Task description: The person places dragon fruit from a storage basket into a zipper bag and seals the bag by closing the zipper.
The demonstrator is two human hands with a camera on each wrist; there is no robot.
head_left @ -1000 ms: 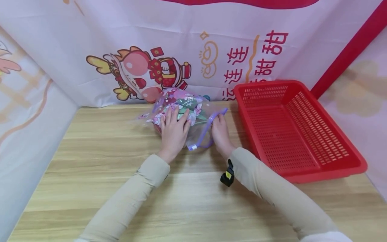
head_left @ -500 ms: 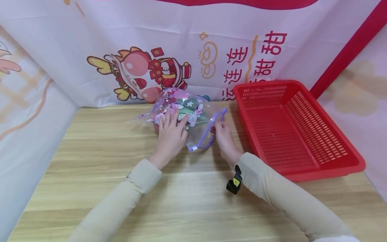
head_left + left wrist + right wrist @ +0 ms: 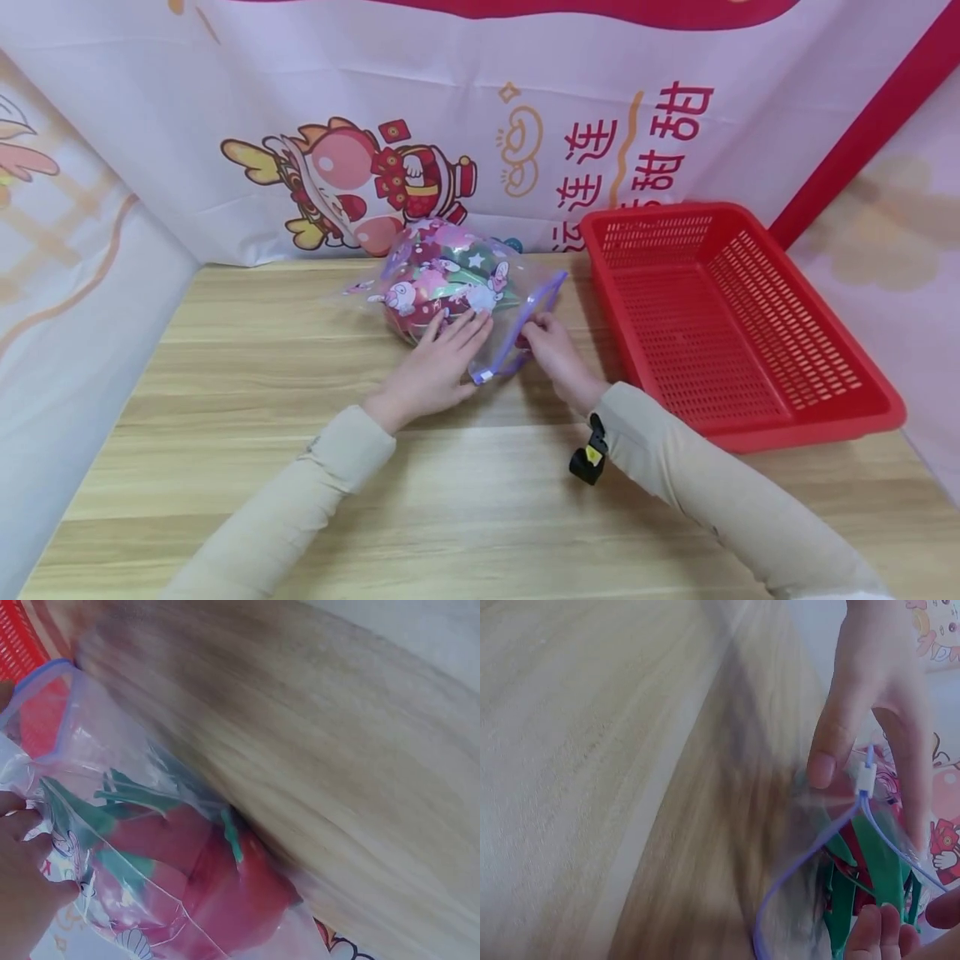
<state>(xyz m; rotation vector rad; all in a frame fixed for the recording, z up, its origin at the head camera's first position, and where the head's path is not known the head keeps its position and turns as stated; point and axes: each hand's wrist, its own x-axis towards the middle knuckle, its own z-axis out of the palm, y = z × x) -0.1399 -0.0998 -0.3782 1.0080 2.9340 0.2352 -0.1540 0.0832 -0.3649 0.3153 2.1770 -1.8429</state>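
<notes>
The straight-fingered left hand touches the slider bag, likely steadying it while the right hand pinches its four-o'clock rim.

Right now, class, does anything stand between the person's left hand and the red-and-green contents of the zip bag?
Yes: the clear, printed zip bag itself. The left hand lies against its outside, with the red-and-green contents inside; nothing else visible intervenes.

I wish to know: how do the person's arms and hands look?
Both sleeves are long and plain beige. A black attachment with a yellow patch hangs by the right cuff. The left hand and right hand wear no gloves.
</notes>
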